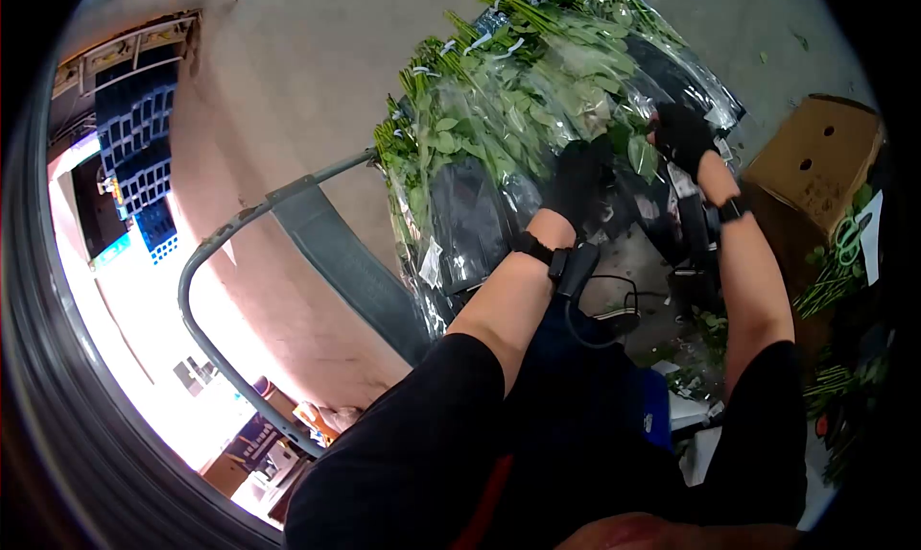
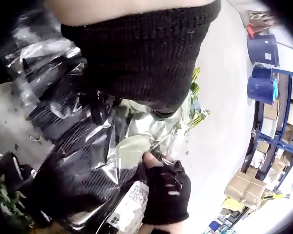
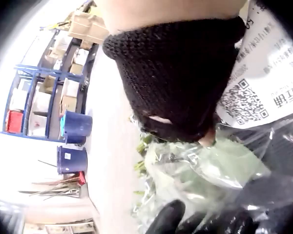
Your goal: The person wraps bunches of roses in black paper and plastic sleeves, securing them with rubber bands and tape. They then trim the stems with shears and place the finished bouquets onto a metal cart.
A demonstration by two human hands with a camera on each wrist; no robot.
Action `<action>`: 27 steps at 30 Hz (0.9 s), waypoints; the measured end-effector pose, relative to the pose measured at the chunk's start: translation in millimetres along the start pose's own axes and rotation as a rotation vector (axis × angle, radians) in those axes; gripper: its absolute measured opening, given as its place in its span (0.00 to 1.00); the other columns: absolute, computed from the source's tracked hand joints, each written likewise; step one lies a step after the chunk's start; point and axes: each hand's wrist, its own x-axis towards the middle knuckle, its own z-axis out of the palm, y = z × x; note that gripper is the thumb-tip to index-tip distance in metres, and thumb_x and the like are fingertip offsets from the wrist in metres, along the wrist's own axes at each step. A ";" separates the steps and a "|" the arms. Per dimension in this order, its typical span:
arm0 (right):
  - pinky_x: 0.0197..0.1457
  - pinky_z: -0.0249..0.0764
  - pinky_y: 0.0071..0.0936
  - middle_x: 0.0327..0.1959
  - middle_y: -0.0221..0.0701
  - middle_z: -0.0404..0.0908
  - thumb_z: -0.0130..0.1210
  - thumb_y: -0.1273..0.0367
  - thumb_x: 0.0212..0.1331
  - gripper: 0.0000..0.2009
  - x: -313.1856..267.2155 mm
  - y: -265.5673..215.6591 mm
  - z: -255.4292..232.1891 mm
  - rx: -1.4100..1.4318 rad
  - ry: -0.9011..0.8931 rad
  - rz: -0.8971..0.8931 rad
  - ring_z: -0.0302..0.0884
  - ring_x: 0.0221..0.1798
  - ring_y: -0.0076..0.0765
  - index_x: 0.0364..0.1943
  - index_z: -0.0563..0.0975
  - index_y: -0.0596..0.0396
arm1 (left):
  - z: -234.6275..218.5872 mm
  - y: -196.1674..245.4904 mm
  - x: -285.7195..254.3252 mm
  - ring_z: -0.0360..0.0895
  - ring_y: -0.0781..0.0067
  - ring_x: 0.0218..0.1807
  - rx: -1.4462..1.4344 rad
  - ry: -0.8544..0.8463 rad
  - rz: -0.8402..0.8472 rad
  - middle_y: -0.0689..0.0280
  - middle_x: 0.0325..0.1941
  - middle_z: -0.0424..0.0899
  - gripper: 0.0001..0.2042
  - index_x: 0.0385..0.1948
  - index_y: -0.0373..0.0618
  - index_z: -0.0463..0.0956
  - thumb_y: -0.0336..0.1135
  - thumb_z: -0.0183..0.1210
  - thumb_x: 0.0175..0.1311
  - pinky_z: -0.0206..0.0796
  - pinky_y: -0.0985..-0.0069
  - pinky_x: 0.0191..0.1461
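Several bunches of leafy green stems (image 1: 537, 99) lie side by side in clear and black plastic sleeves, with pale ties round the stem ends. My right hand (image 1: 683, 135), in a black glove with bare fingertips, pinches the clear sleeve of the bunch on the near right. A white printed label (image 3: 249, 100) with a square code is on that sleeve, beside the hand. My left hand (image 1: 580, 180), also in a black glove, rests on the same plastic to the left; its gloved fingers (image 3: 168, 217) extend over the sleeve in the right wrist view.
A grey metal cart handle (image 1: 225, 224) stands left of the bunches. To the right are a cardboard box (image 1: 815, 161), green-handled scissors (image 1: 848, 240) and loose stems (image 1: 830, 286). Blue buckets (image 3: 72, 160) and blue shelving (image 3: 51, 102) stand farther off.
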 end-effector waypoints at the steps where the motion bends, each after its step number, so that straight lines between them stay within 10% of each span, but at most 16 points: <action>1: 0.38 0.71 0.40 0.30 0.41 0.78 0.62 0.65 0.45 0.14 -2.7 9.0 6.6 0.123 0.054 -0.131 0.77 0.36 0.48 0.31 0.75 0.59 | -23.0 -21.0 28.0 0.73 0.74 0.28 0.540 -0.001 0.506 0.66 0.27 0.72 0.16 0.39 0.41 0.72 0.47 0.56 0.62 0.70 0.74 0.32; 4: 0.31 0.68 0.32 0.23 0.39 0.75 0.65 0.63 0.43 0.16 -32.9 -13.4 -24.7 0.652 0.016 -0.090 0.73 0.27 0.41 0.31 0.77 0.61 | 0.9 53.5 -6.1 0.72 0.75 0.27 0.284 0.356 0.440 0.68 0.26 0.70 0.20 0.49 0.42 0.68 0.46 0.54 0.63 0.68 0.76 0.32; 6: 0.34 0.68 0.30 0.25 0.38 0.76 0.67 0.61 0.42 0.19 -46.5 -14.3 -33.1 0.693 -0.048 -0.185 0.74 0.29 0.38 0.33 0.78 0.63 | -20.9 79.5 5.2 0.71 0.74 0.26 -0.145 0.292 0.261 0.68 0.26 0.72 0.25 0.56 0.40 0.63 0.46 0.54 0.63 0.67 0.77 0.31; 9: 0.39 0.69 0.24 0.29 0.28 0.76 0.70 0.59 0.37 0.23 -52.3 -31.4 -61.5 0.687 -0.505 0.123 0.72 0.35 0.25 0.34 0.78 0.64 | -66.9 95.8 7.6 0.76 0.65 0.46 -0.378 -0.208 0.609 0.60 0.48 0.77 0.24 0.61 0.39 0.60 0.42 0.48 0.67 0.68 0.72 0.50; 12: 0.51 0.70 0.31 0.37 0.39 0.78 0.67 0.58 0.45 0.27 -50.4 -57.6 -55.3 0.778 -0.591 0.138 0.76 0.46 0.35 0.46 0.75 0.62 | -94.6 106.9 1.7 0.75 0.64 0.51 0.261 0.051 0.819 0.56 0.55 0.74 0.25 0.64 0.40 0.58 0.38 0.48 0.67 0.66 0.72 0.56; 13: 0.60 0.64 0.33 0.51 0.40 0.74 0.67 0.61 0.46 0.31 -42.4 -68.5 -51.8 0.615 -0.524 -0.075 0.70 0.57 0.39 0.55 0.70 0.59 | -103.4 105.2 -12.0 0.75 0.64 0.52 0.676 0.142 0.934 0.55 0.57 0.73 0.25 0.64 0.40 0.57 0.39 0.49 0.68 0.66 0.73 0.56; 16: 0.62 0.63 0.39 0.61 0.48 0.65 0.63 0.55 0.48 0.38 -13.7 -153.2 -64.4 0.227 0.118 -0.602 0.65 0.61 0.54 0.64 0.62 0.55 | -70.1 117.8 -43.6 0.75 0.75 0.40 0.146 0.214 0.382 0.67 0.41 0.79 0.15 0.50 0.40 0.73 0.39 0.52 0.67 0.65 0.76 0.46; 21: 0.39 0.72 0.39 0.37 0.36 0.77 0.58 0.64 0.43 0.17 -1.3 -195.6 -38.0 -0.047 -0.218 -0.659 0.76 0.37 0.45 0.41 0.75 0.52 | -92.4 97.2 -51.0 0.75 0.77 0.37 0.103 0.261 0.636 0.67 0.34 0.80 0.15 0.46 0.41 0.76 0.41 0.56 0.63 0.66 0.78 0.38; 22: 0.31 0.70 0.37 0.26 0.32 0.73 0.57 0.66 0.41 0.07 -14.7 -197.6 -36.1 -0.036 0.056 -0.788 0.76 0.29 0.41 0.27 0.74 0.49 | -96.9 98.3 -50.6 0.76 0.75 0.37 0.020 0.291 0.602 0.67 0.32 0.80 0.17 0.45 0.41 0.77 0.44 0.56 0.62 0.66 0.77 0.36; 27: 0.29 0.73 0.39 0.24 0.38 0.80 0.56 0.61 0.46 0.09 -162.0 -122.9 -5.7 -0.219 -0.544 -0.617 0.79 0.24 0.42 0.23 0.79 0.51 | -126.3 111.3 -66.3 0.77 0.67 0.23 -0.343 0.357 0.447 0.62 0.24 0.78 0.10 0.31 0.42 0.75 0.39 0.52 0.62 0.72 0.70 0.29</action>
